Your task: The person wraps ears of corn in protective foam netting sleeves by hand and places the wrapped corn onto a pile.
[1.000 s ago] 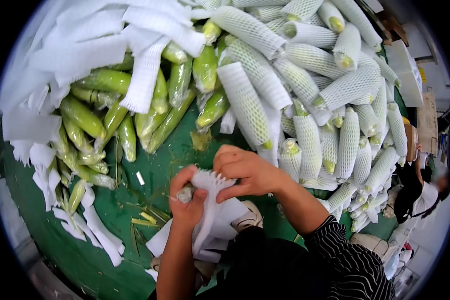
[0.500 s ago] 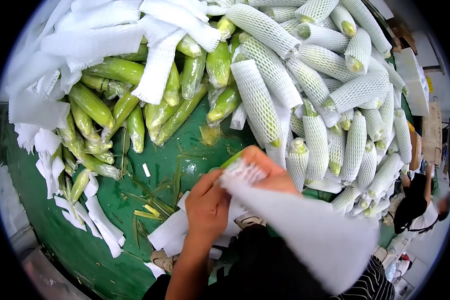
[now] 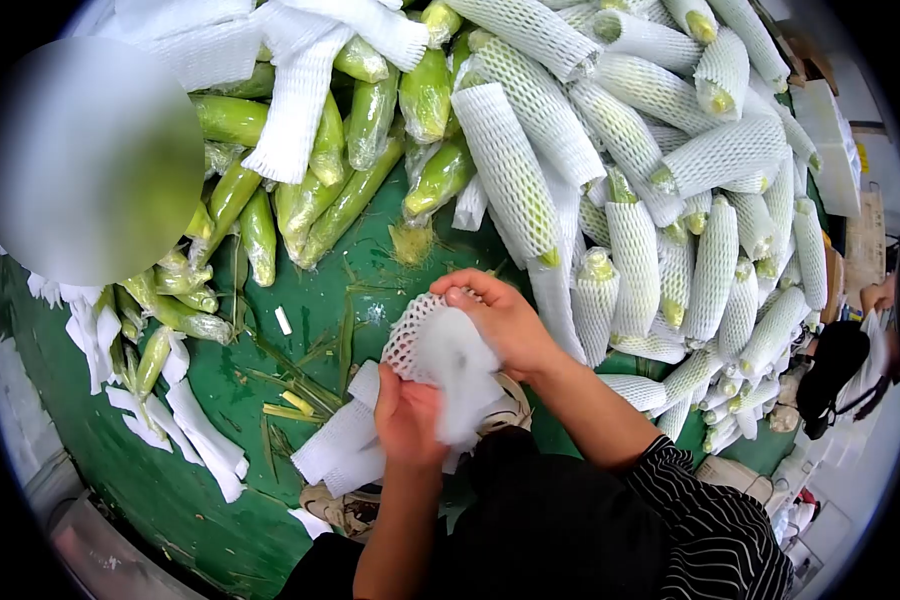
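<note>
Between my hands is a white foam net sleeve (image 3: 406, 338), its mesh spread wide at the near-left side and its loose part smeared by motion. My right hand (image 3: 505, 325) pinches the sleeve's upper edge with thumb and fingers. Below it, my left hand (image 3: 410, 415) grips the lower edge, palm turned up and some fingers hidden. No ear of corn shows inside the mesh. More flat foam sleeves (image 3: 340, 445) lie on the green table (image 3: 200, 520) beside my left hand. Beyond the hands lie green ears of corn (image 3: 355, 215) in clear film.
Sleeved ears of corn (image 3: 635, 285) form a big pile on the right. Loose white sleeves (image 3: 295, 110) drape over the film-wrapped ears. Husk scraps (image 3: 295, 405) and corn silk (image 3: 410, 243) litter the table. A blurred disc covers the upper left. Another person (image 3: 860, 365) is at the far right.
The sleeve's long tail has swung from the lower right to between my hands. My right hand has turned, and the mesh is spread wider. The green tip at my fingers no longer shows.
</note>
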Tool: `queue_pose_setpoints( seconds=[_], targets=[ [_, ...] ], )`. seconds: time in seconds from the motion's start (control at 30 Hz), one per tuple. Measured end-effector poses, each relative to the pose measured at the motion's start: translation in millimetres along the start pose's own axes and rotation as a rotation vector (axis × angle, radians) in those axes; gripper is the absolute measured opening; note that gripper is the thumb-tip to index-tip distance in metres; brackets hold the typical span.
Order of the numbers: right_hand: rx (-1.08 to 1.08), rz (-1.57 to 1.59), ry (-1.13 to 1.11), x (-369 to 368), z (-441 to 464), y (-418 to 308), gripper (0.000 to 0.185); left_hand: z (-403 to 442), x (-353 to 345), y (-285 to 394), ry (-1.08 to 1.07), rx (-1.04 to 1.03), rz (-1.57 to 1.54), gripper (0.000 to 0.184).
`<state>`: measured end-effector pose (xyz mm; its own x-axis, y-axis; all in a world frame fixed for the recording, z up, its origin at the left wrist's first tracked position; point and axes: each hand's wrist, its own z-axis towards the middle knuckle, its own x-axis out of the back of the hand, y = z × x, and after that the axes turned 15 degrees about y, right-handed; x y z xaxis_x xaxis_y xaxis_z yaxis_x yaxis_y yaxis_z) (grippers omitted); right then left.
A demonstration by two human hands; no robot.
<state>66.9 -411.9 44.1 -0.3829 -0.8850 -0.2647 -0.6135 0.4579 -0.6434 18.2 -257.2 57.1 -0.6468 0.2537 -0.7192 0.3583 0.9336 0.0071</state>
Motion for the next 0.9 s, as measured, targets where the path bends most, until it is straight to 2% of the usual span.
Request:
queue_pose_setpoints(
  seconds=[0.03, 0.13, 0.17, 0.2, 0.23, 0.27, 0.3, 0.37, 0.4, 0.43, 0.47, 0.5, 0.57, 0.6, 0.63, 0.67, 0.77, 0.87, 0.9],
  targets=[
    [0.055, -0.047, -0.001, 4, 10, 13, 0.021, 5, 7, -1, 0.087, -0.046, -0.010, 0.040],
    [-0.047, -0.014, 0.026, 26, 50, 91, 0.017, 31, 73, 2, 0.321, -0.224, 0.223, 0.034],
    [-0.147, 0.136, -0.010, 35, 55, 116, 0.018, 41, 90, 2, 0.389, -0.288, 0.322, 0.027],
    [-0.247, 0.284, -0.050, 40, 54, 134, 0.019, 46, 94, 1, 0.402, -0.449, 0.621, 0.026],
    [-0.191, 0.322, -0.114, 36, 43, 135, 0.023, 49, 97, 0, 0.412, -0.610, 0.922, 0.025],
    [-0.228, 0.406, -0.121, 35, 37, 133, 0.024, 51, 98, 0, 0.416, -0.764, 1.227, 0.024],
    [-0.265, 0.492, -0.126, 35, 29, 124, 0.025, 43, 78, 5, 0.259, -0.993, 1.561, 0.027],
    [-0.046, 0.602, -0.170, 27, 4, 74, 0.035, 28, 9, 12, 0.024, -1.292, 1.657, 0.032],
    [0.098, 0.673, -0.266, 28, -4, 33, 0.041, 30, -14, 14, -0.098, -1.439, 1.696, 0.035],
    [0.235, 0.754, -0.369, 28, -13, -8, 0.046, 41, -24, 21, -0.077, -1.320, 1.594, 0.040],
    [0.268, 0.882, -0.539, 40, -8, -54, 0.049, 57, -35, 29, -0.056, -1.212, 1.481, 0.044],
    [0.309, 1.005, -0.714, 51, -3, -94, 0.051, 78, -48, 33, -0.051, -1.265, 1.649, 0.048],
    [0.379, 1.111, -0.794, 55, 2, -113, 0.057, 122, -77, 28, -0.134, -1.421, 1.927, 0.054],
    [0.395, 1.100, -0.694, 54, 8, -102, 0.061, 142, -86, 19, -0.209, -1.523, 2.038, 0.055],
    [0.388, 1.065, -0.526, 48, 8, -82, 0.064, 165, -93, 14, -0.276, -1.512, 2.155, 0.058],
    [0.333, 1.039, -0.452, 40, 5, -60, 0.060, 183, -96, 12, -0.334, -1.487, 2.279, 0.060],
    [0.197, 0.753, -0.233, 34, -8, -6, 0.048, 209, -98, 1, -0.281, -1.560, 2.521, 0.067],
    [0.176, 0.395, -0.180, 29, -19, -4, 0.039, 203, -86, 5, -0.338, -1.539, 2.405, 0.066],
    [0.223, 0.197, -0.192, 35, -16, -2, 0.039, 182, -90, 13, -0.317, -1.394, 2.393, 0.064]
  ],
)
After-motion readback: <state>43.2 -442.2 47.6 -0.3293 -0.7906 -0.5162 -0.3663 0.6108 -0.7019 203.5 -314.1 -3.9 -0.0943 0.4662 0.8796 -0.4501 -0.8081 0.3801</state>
